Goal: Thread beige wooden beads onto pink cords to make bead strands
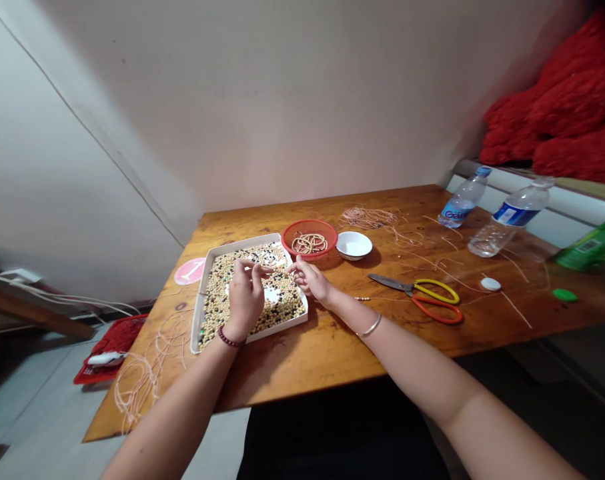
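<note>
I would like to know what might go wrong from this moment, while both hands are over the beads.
Loose beads cover much of the shallow white tray; a bump from the left hand or right hand might scatter some. The scissors lie near the right forearm, so a careless sideways reach could scratch it. The heaped cords may tangle if one strand is pulled.

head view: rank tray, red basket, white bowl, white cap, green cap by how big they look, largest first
1. Tray
2. Red basket
3. White bowl
4. White cap and green cap: too alike to rank
</note>
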Motion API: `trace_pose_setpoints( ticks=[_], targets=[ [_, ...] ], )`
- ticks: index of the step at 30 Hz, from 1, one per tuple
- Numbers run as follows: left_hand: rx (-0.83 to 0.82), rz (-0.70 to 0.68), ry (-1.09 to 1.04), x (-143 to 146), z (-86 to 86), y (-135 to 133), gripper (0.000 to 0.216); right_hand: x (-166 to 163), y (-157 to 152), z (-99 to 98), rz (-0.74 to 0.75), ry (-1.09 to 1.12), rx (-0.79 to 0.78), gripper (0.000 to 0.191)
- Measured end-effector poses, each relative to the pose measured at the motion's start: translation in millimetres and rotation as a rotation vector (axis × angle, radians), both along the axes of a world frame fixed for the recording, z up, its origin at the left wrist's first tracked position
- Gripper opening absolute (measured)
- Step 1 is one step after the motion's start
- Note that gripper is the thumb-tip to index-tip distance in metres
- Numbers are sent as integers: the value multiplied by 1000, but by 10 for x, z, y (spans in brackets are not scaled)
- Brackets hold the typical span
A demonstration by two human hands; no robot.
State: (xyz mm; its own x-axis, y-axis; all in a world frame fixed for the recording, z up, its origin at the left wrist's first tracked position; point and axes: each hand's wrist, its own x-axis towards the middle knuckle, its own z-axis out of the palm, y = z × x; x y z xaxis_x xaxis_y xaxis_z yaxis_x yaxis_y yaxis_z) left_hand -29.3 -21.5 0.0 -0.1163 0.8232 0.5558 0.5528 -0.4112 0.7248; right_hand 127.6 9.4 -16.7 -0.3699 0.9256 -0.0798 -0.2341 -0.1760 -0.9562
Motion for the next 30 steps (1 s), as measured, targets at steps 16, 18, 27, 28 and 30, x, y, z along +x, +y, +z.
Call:
trace_pose_setpoints(
  ticks=[16, 18, 27, 28, 30],
  targets=[
    [-43, -277, 102, -6, 34, -54, 12, 138, -48, 82, 266, -65, -7, 42],
    [-58, -298, 108, -5, 42, -63, 13, 119, -62, 65, 263, -64, 25, 38],
    [-156, -216, -171, 8, 88, -69, 19, 130, 5, 1, 200, -50, 118, 33],
    [-157, -207, -196, 5, 87, -58, 20, 133, 16, 9, 196, -47, 118, 32],
    [-150, -181, -225, -7, 83, -31, 23, 136, 42, 21, 176, -48, 121, 30]
  ],
)
